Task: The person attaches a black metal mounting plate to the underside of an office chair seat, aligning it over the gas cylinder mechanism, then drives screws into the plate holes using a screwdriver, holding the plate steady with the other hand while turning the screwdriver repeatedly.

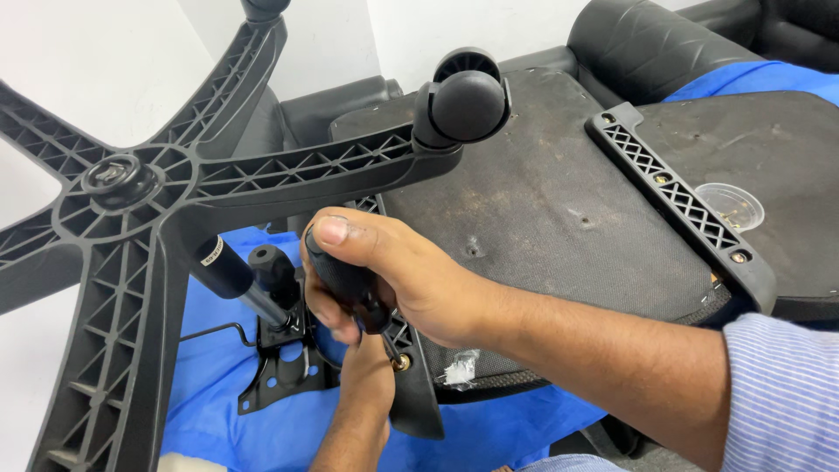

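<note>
black chair base (149, 188), blue sheet (210, 385), striped sleeve (782, 393)

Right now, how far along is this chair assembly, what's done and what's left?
Done, it seems: the star base with a caster sits on its column, and an arm bracket lies on the seat underside with bolts in its holes. In hand: the right hand drives a screwdriver into a bolt, the left hand steadying below. Whether other bolts remain can't be seen.
</note>
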